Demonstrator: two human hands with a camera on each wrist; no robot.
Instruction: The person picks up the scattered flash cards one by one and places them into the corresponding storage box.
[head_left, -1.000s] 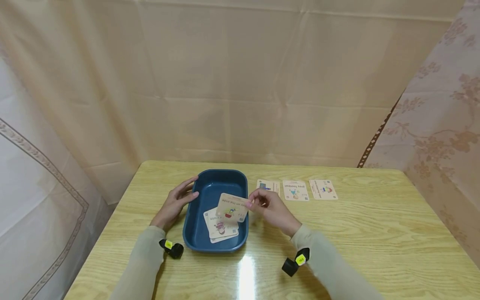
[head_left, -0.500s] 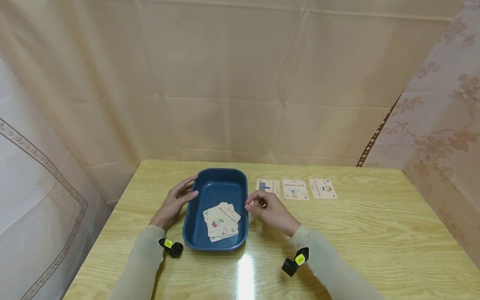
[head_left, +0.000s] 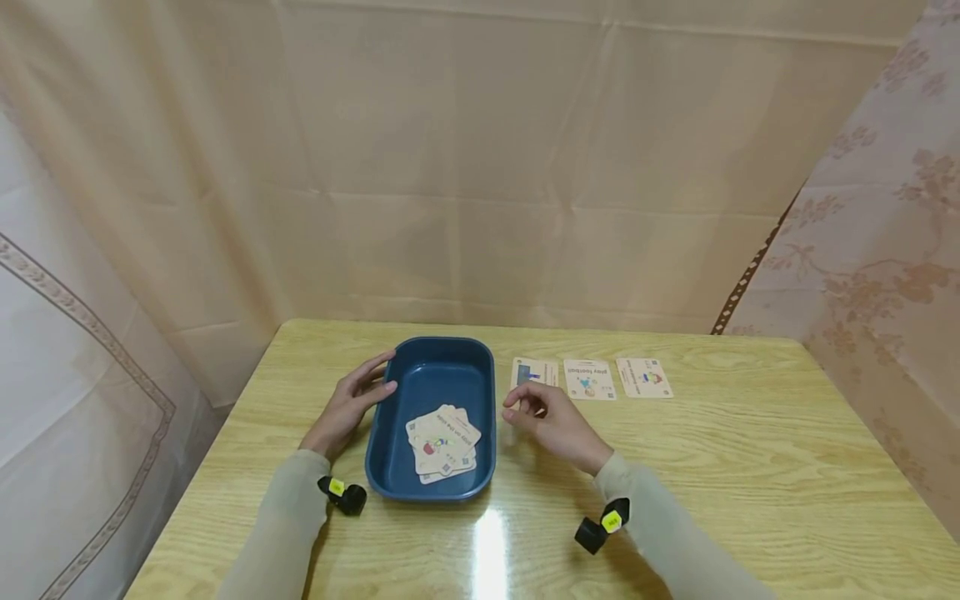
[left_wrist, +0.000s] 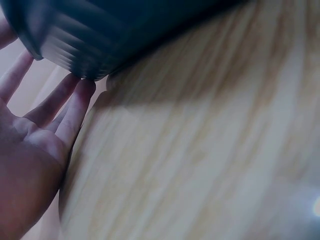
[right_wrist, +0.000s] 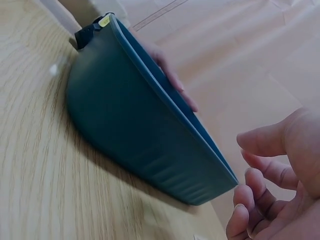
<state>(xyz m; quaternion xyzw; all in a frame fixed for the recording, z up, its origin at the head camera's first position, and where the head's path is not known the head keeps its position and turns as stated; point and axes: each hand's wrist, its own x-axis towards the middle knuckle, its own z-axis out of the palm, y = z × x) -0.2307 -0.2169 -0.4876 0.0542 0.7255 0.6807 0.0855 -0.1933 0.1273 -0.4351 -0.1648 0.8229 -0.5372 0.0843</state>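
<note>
A deep blue plastic tray [head_left: 386,475] stands on the table, with several illustrated word cards [head_left: 442,442] in a loose overlapping pile inside; the top one reads "play on the slide". My left hand [head_left: 351,406] holds the tray's left side, thumb and index finger over the rim. In the left wrist view, other fingers [left_wrist: 75,107] lie against the outer wall. My right hand [head_left: 551,421] hovers just right of the tray, fingers loosely bent and nothing between them. The right wrist view shows a gap between thumb [right_wrist: 262,140] and fingertips.
Along the back of the table, right of the tray, 3 cards lie in a row: one partly behind my right hand [head_left: 534,369], a "play football" card [head_left: 590,380] and another picture card [head_left: 645,378]. A beige curtain [head_left: 480,167] hangs behind the wooden table [head_left: 750,467].
My right hand let go of the "play on the slide" card, which dropped onto the pile in the tray. That hand then drew slightly right, away from the rim. The left hand stayed put.
</note>
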